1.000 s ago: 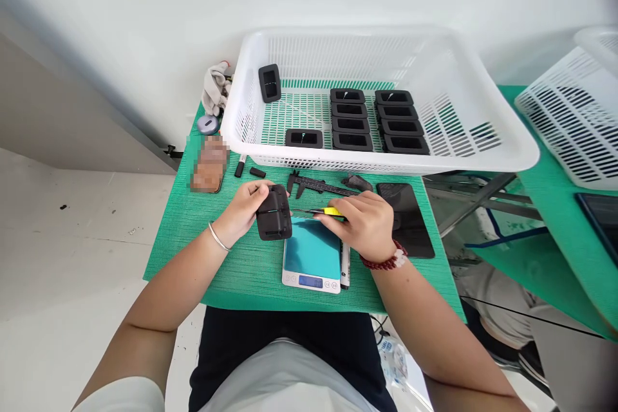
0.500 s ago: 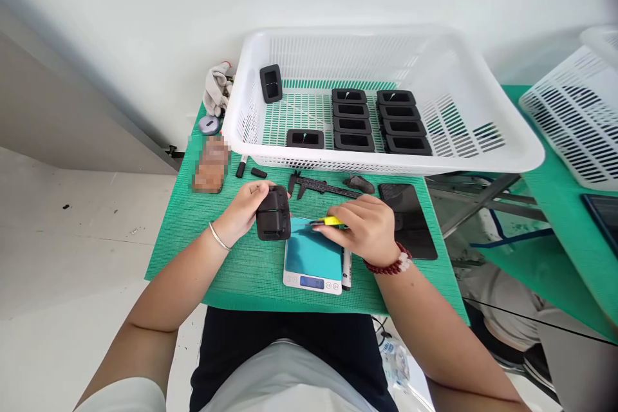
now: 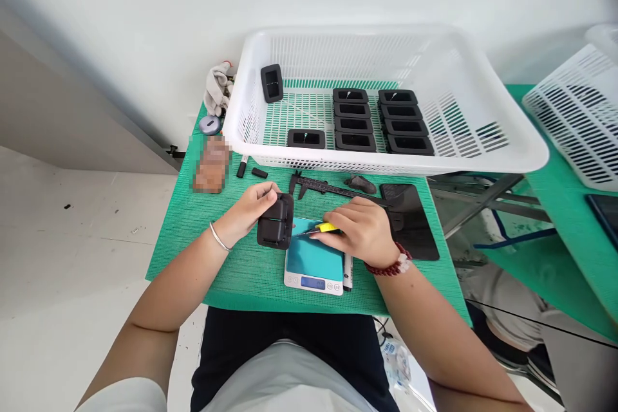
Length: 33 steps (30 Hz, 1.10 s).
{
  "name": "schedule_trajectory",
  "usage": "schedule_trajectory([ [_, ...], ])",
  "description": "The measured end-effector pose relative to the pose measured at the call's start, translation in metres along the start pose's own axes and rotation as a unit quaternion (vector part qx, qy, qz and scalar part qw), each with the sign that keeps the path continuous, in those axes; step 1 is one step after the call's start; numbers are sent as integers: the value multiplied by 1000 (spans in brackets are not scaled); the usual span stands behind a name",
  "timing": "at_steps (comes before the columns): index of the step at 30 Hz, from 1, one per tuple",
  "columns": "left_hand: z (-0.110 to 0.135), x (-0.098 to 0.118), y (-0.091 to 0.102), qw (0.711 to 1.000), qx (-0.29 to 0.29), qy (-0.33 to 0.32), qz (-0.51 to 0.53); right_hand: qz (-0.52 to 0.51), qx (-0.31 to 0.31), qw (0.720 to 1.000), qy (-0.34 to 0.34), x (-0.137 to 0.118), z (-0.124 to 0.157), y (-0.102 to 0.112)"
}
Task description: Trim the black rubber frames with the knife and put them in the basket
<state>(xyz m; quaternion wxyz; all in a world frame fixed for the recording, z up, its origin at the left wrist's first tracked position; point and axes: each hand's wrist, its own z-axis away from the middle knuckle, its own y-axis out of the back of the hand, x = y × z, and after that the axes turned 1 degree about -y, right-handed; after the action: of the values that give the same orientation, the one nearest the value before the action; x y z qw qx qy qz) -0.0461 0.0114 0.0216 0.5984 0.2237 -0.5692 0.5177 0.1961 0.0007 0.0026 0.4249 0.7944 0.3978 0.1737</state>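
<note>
My left hand is closed on the upper left edge of a black rectangular molded part, held tilted above the green mat with its rounded, two-block side showing. My right hand is wrapped round the yellow handle of a utility knife. The thin blade points left toward the black part, with a small gap that I cannot judge exactly. Beneath both hands lies a flat digital scale with a teal top; its display is too small to read.
Behind the hands stands a white perforated basket holding several black frames. Black calipers, a dark lump, a black phone-like slab and a marker lie on the green mat. Gloves are at the back left.
The black part has turned slightly in my left hand and sits a little lower. My right hand has tilted the knife, and more of its blade shows, pointing left.
</note>
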Motion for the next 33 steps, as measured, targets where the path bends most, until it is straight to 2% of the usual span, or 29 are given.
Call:
schedule_trajectory([
  [5, 1, 1, -5, 999, -37, 35, 9, 76, 36, 992, -91, 5, 2, -1],
  [7, -1, 1, -6, 1000, -1, 21, 10, 70, 40, 993, -85, 4, 2, 0],
  [11, -6, -1, -4, 993, 116, -20, 20, 22, 3, 1000, -18, -2, 0, 0],
  [14, -9, -2, -1, 988, 145, -33, 31, 45, -14, 999, -25, -5, -2, -1],
  [19, -10, -4, 1, 987, 148, -46, 42, 81, 18, 995, -52, -1, -3, 0],
  [23, -9, -5, 2, 986, 151, -46, 53, 44, -6, 999, -28, -2, -2, 0],
  [26, -9, -3, 4, 986, 149, -48, 56, 28, -26, 999, -34, -6, -3, -1],
  [33, -7, 2, 6, 987, 136, -69, 59, 42, -3, 998, -51, -5, -4, -1],
])
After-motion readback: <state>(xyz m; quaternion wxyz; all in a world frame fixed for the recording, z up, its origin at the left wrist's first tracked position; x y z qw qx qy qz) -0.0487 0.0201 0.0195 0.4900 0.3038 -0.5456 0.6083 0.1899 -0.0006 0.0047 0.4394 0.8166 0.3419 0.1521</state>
